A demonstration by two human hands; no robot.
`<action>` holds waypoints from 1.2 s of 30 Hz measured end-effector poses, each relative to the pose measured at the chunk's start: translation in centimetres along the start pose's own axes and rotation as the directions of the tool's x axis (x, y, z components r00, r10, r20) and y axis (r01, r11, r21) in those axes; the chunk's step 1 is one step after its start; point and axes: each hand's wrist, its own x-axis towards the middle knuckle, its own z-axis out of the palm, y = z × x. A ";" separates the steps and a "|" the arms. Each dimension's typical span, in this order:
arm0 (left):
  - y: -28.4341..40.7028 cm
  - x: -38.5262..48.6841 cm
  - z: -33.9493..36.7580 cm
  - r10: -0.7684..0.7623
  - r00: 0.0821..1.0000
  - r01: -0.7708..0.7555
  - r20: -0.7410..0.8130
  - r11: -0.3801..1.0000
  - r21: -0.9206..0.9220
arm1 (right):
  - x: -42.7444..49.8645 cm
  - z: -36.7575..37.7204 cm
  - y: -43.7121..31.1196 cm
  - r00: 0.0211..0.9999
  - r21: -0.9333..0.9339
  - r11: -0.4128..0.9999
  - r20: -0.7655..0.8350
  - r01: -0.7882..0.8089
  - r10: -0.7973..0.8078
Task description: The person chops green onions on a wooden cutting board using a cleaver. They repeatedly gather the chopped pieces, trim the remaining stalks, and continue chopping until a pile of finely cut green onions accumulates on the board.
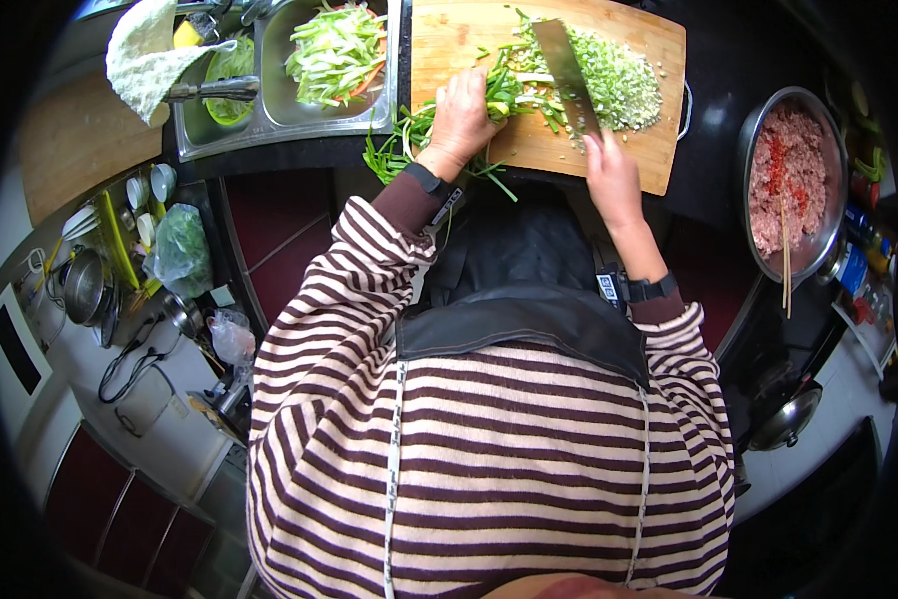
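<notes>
On the wooden cutting board (449, 37) my left hand (464, 112) presses down a bunch of green onions (503, 86). Their long green tops (389, 153) trail past the board's left front edge. My right hand (614, 172) grips the handle of a cleaver (567, 71), which it hides. The wide blade is slightly blurred and lies just right of the bunch. Finely chopped green onion (621, 78) is heaped on the board to the right of the blade, with loose bits around it.
Left of the board, a double steel sink (284, 120) holds sliced green vegetable (336, 52) in a basket and a green strainer (232, 82). At the right stands a steel bowl (749, 165) of minced meat (793, 172) with red bits and chopsticks (785, 262). A lidded pan (790, 419) sits lower right.
</notes>
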 end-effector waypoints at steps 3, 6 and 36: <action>1.3 0.7 0.3 0.052 0.995 -0.056 0.088 0.998 0.036 | -1.0 -1.8 0.8 0.994 0.074 0.996 -0.101 -0.041 0.049; 2.9 2.1 1.6 0.117 0.965 -0.157 0.234 0.974 0.162 | -1.8 -3.2 1.2 0.994 0.061 0.996 -0.075 -0.071 0.075; 4.1 0.8 2.1 0.074 0.993 -0.099 0.092 0.946 0.309 | -3.0 -2.9 -4.0 0.981 -0.488 0.872 0.181 0.030 0.067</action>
